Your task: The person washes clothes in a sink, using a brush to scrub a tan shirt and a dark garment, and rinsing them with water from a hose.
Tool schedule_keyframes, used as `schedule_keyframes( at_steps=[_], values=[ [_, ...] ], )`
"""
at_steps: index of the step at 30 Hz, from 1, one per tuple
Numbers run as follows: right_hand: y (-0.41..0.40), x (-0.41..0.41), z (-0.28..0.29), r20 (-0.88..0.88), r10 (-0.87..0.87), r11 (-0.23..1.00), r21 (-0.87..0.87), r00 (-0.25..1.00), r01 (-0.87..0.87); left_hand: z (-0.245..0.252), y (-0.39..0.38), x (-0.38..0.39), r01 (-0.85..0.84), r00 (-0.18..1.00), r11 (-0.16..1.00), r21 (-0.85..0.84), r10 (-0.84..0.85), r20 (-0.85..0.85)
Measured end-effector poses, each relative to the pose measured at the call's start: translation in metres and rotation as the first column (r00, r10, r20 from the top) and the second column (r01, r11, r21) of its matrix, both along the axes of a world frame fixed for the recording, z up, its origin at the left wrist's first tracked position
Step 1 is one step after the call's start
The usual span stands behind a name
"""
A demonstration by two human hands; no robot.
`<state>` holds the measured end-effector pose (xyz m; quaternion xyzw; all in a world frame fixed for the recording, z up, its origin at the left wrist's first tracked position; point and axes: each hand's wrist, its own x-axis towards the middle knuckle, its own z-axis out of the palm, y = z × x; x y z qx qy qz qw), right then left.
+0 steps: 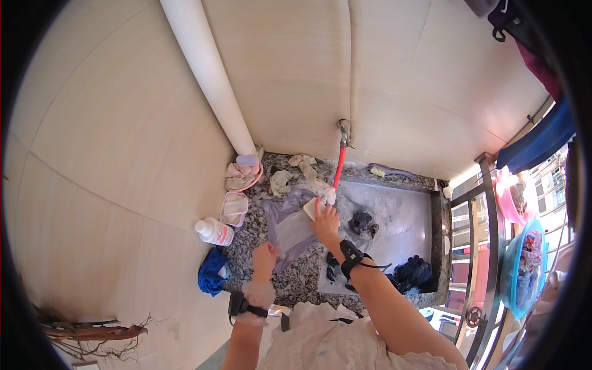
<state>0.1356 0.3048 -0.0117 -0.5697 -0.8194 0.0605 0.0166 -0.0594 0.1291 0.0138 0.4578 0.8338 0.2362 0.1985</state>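
A wet lavender cloth [296, 231] lies spread on the speckled granite ledge [300, 275] beside the sink basin. My left hand [265, 258] has its fingers curled at the cloth's left edge and pinches it. My right hand [326, 224] presses a white block [313, 210], which looks like a bar of soap, on the cloth's upper right part. Just right of that hand, the basin [402, 217] holds cloudy, soapy water. A dark garment [361, 223] floats in it, and a dark navy bundle [414, 273] is heaped at its near right corner.
A red hose [340, 166] hangs from the wall tap [343, 127]. A scrub brush [388, 171] rests on the back rim. Crumpled pale cloths [280, 183], a pink basket [245, 178], a soap dish [234, 209], a white bottle [214, 231] and a blue cloth [212, 272] line the left.
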Motion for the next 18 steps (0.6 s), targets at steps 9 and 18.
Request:
schedule_keyframes(
  at_steps=[9,18],
  values=[
    [-0.005,0.002,-0.002,-0.018,0.027,0.988,0.155,0.999,-0.023,-0.035,0.036,0.013,-0.234,0.972,0.959,0.16,0.235,0.018],
    [0.008,-0.009,0.021,-0.264,-0.164,0.979,-0.162,0.95,0.124,-0.01,0.036,-0.001,-0.492,0.501,0.847,0.199,0.09,0.861]
  ],
)
